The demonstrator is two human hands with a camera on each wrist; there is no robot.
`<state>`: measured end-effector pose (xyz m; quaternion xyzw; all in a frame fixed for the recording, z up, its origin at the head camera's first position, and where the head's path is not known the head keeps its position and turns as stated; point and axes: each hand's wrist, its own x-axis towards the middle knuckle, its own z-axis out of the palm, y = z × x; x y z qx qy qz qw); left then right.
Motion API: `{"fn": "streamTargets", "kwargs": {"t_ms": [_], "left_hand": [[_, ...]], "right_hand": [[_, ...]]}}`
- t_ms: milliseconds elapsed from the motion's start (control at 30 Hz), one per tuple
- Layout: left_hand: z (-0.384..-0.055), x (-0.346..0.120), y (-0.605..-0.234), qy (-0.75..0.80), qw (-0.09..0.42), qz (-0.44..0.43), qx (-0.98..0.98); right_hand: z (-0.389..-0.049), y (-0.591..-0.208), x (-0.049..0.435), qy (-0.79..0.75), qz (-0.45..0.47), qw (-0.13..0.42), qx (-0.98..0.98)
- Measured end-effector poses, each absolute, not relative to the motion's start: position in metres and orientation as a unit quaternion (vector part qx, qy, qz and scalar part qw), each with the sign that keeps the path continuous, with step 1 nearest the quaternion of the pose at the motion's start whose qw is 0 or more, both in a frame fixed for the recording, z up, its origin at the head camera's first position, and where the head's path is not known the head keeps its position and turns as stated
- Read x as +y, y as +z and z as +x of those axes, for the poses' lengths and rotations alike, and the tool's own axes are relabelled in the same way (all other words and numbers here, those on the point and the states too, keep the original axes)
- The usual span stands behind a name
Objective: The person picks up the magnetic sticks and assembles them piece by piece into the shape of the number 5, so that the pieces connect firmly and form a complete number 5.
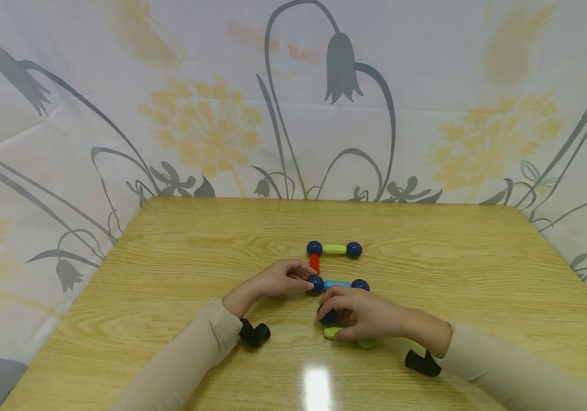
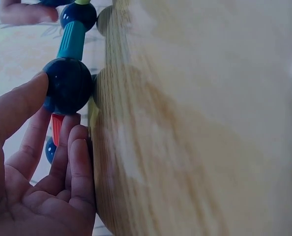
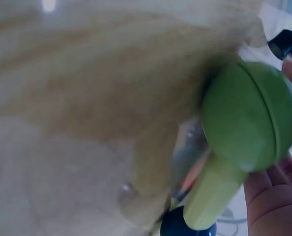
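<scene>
My left hand [image 1: 272,278] pinches a dark blue ball [image 2: 69,86] between thumb and fingers. A red rod [image 1: 315,264] runs from this ball to another dark blue ball [image 1: 314,248], which bears a yellow-green rod [image 1: 334,249] ending in a third ball [image 1: 354,249]. A light blue rod [image 1: 337,284] extends rightward to one more dark blue ball [image 1: 360,284], just above my right hand. Closer to me, my right hand [image 1: 370,313] curls its fingers round a dark blue ball [image 1: 328,315]. Beneath that hand are a yellow-green rod [image 3: 217,191] and a green ball [image 3: 251,115], joined together.
The wooden table [image 1: 211,228] stands against a flower-printed cloth [image 1: 293,131]. A black device [image 1: 256,334] is worn at the left wrist, another black device [image 1: 423,363] at the right. Light glares off the table's near part.
</scene>
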<state>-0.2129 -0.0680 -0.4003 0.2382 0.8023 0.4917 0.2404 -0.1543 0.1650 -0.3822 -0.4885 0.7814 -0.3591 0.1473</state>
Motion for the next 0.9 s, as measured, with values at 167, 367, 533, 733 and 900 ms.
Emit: {"fn": "streamTargets", "kwargs": {"t_ms": [167,367,533,733,900], "left_hand": [[-0.2120,-0.0680,-0.3990,0.489,0.237,0.232,0.806],[-0.2115,-0.0675,-0.3966,0.487,0.232,0.230,0.810],[-0.2114,-0.0675,-0.3966,0.489,0.233,0.228,0.809],[-0.2109,-0.0677,-0.3973,0.495,0.237,0.231,0.803],[-0.2109,-0.0665,-0.3985,0.495,0.237,0.232,0.803]], "right_hand": [[-0.1522,-0.3880,0.1629,-0.307,-0.500,0.119,0.801],[-0.1507,-0.3883,0.1591,-0.304,-0.492,0.134,0.804],[-0.1500,-0.3890,0.1570,-0.310,-0.498,0.142,0.797],[-0.1512,-0.3913,0.1572,-0.318,-0.506,0.137,0.790],[-0.1501,-0.3891,0.1584,-0.324,-0.512,0.134,0.784]]}}
